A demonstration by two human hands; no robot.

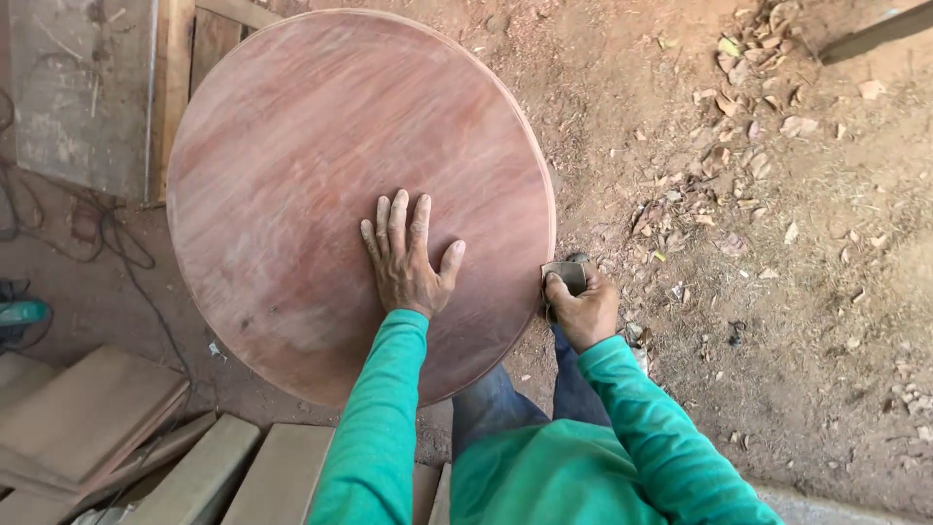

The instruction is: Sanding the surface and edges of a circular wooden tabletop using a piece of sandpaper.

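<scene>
A large round reddish wooden tabletop (321, 146) fills the upper middle of the head view. My left hand (406, 255) lies flat on its surface near the right side, fingers spread. My right hand (580, 306) presses a folded piece of sandpaper (565, 273) against the tabletop's right edge. Both arms wear green sleeves.
Bare dirt ground with dry leaves (748, 68) spreads to the right. Wooden planks (87, 408) lie at the lower left. A black cable (117, 243) trails across the floor on the left, near a green tool (19, 313). A wooden frame (175, 87) stands behind the tabletop.
</scene>
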